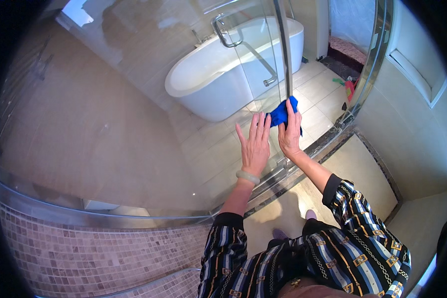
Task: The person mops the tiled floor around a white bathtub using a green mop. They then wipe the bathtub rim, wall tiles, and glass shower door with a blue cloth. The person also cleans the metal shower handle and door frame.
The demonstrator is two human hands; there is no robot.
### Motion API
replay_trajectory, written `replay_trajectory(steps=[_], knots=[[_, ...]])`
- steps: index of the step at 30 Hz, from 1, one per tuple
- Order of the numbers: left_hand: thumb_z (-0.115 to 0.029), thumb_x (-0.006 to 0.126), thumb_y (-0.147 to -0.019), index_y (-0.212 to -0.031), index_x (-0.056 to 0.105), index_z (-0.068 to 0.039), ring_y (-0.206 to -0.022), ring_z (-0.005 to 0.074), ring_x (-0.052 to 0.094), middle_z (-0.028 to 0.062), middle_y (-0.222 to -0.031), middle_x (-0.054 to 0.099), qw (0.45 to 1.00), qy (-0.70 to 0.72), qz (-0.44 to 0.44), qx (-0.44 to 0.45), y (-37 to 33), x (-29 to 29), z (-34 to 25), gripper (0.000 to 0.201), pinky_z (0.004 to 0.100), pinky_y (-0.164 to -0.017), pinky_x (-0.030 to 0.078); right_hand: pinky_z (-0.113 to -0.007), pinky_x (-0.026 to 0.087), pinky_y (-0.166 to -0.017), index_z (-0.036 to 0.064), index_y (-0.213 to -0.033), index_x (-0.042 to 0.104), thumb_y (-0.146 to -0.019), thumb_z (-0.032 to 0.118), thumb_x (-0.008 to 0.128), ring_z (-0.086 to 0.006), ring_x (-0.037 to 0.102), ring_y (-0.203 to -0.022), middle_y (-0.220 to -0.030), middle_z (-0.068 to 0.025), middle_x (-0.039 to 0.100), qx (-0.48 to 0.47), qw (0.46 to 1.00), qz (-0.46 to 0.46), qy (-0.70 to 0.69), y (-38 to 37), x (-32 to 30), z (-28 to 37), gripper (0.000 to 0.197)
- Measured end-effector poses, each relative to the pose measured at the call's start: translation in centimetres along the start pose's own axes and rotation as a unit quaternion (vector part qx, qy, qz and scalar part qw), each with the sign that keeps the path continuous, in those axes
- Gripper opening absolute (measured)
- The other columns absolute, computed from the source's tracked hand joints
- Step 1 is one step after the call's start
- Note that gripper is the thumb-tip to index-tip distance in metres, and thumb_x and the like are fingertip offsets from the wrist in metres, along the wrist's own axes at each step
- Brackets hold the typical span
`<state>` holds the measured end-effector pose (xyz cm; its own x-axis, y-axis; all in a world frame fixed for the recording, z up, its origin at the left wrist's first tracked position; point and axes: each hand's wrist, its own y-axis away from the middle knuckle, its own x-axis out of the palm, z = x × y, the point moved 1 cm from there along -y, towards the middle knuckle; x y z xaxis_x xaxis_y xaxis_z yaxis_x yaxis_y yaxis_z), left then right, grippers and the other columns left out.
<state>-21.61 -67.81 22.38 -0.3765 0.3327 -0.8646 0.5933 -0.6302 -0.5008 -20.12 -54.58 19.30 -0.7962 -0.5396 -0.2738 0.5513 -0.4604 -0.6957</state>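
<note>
A crumpled blue cloth (pixel 279 115) lies under my right hand (pixel 290 134), pressed against the metal edge strip (pixel 286 54) of a glass shower door. The fingers of that hand point up along the strip. My left hand (pixel 256 146) is just to the left, its fingers stretched out and spread over the glass panel (pixel 134 134). It looks flat on the pane, close to the cloth; whether its fingertips touch the cloth I cannot tell. A pale bangle (pixel 248 177) circles my left wrist. A curved metal door handle (pixel 223 31) is mounted higher on the glass.
Beyond the glass stands a white bathtub (pixel 211 99) on a tiled floor. A metal rail (pixel 134 217) runs along the glass's foot, above a mosaic-tiled ledge (pixel 109 253). A red object (pixel 350 90) lies by the doorway at right. A tiled wall (pixel 407 124) bounds the right side.
</note>
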Motion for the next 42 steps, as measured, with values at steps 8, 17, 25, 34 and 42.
replay_trajectory(steps=[8, 17, 25, 34, 42], knots=[[-0.008, 0.057, -0.080, -0.145, 0.037, -0.017, -0.142, 0.0196, 0.025, 0.0035, -0.154, 0.029, 0.998, -0.057, 0.002, 0.010, 1.0, 1.3, 0.4, 0.068, 0.0644, -0.110, 0.011, -0.049, 0.030, -0.108, 0.0008, -0.142, 0.037, -0.077, -0.004, 0.058, -0.0456, 0.028, -0.136, -0.142, -0.0256, 0.035, -0.132, 0.987, 0.029, 0.083, 0.4, 1.0, -2.2, 0.069], [-0.009, 0.054, -0.078, -0.149, 0.029, -0.025, -0.144, 0.0114, 0.021, -0.0064, -0.156, 0.023, 0.986, -0.157, 0.061, -0.008, 10.1, 2.2, 1.0, 0.077, 0.0581, -0.110, 0.018, -0.053, 0.027, -0.109, 0.0019, -0.142, 0.038, -0.076, 0.000, 0.062, -0.0482, 0.029, -0.133, -0.141, -0.0271, 0.034, -0.173, 0.970, 0.173, -0.008, 8.0, 1.0, -2.6, 0.070], [-0.012, 0.055, -0.082, -0.140, 0.043, -0.028, -0.141, 0.0128, 0.026, -0.0060, -0.152, 0.030, 0.987, -0.152, 0.047, -0.035, 13.7, 2.3, -0.6, 0.061, 0.0648, -0.106, 0.017, -0.055, 0.031, -0.107, 0.0117, -0.128, 0.056, -0.076, 0.017, 0.067, -0.0309, 0.037, -0.134, -0.139, -0.0106, 0.043, -0.402, 0.873, 0.266, 0.070, 10.1, 0.7, -5.8, 0.053], [-0.013, 0.055, -0.082, -0.139, 0.046, -0.034, -0.139, 0.0121, 0.028, -0.0066, -0.151, 0.032, 0.984, -0.175, 0.015, -0.027, 18.3, 10.1, 0.4, 0.061, 0.0614, -0.109, 0.014, -0.050, 0.034, -0.108, 0.0189, -0.126, 0.057, -0.076, 0.021, 0.066, -0.0214, 0.038, -0.135, -0.138, -0.0055, 0.046, -0.416, 0.828, 0.359, 0.109, 15.9, 2.4, -13.2, 0.050], [-0.024, 0.054, -0.087, -0.135, 0.050, -0.038, -0.139, 0.0109, 0.028, -0.0104, -0.148, 0.036, 0.975, -0.181, -0.125, -0.043, 20.8, 13.6, 2.5, 0.050, 0.0632, -0.109, 0.006, -0.058, 0.037, -0.096, 0.0269, -0.134, 0.051, -0.078, 0.033, 0.067, -0.0302, 0.046, -0.124, -0.121, -0.0090, 0.051, -0.459, 0.848, 0.236, 0.125, 18.4, 5.8, -12.9, 0.059]])
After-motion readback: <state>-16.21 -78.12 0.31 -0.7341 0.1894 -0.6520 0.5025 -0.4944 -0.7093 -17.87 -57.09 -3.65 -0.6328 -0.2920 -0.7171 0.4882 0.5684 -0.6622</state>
